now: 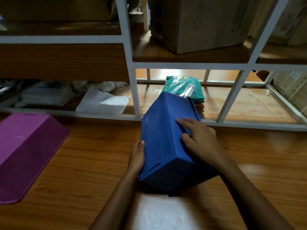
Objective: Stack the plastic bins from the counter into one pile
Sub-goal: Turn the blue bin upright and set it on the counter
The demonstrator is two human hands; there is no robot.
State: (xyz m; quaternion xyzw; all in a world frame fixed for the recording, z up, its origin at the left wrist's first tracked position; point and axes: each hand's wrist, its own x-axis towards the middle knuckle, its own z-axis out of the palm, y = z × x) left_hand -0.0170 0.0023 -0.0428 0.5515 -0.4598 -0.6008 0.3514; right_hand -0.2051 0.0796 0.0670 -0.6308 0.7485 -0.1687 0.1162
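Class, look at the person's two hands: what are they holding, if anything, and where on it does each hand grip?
Both hold the blue bin, tilted: the left hand on its left side wall, the right hand spread over its upper right face.

a single wide-angle view from the person's head looks forward and steeply down over the wooden counter point(83, 163), close enough that both forearms enter from the bottom edge and fill the lower middle. it faces a white-framed shelf unit point(132, 90) just beyond the counter's far edge, whose straight bars bow outward toward the picture's sides. no second view shares the scene.
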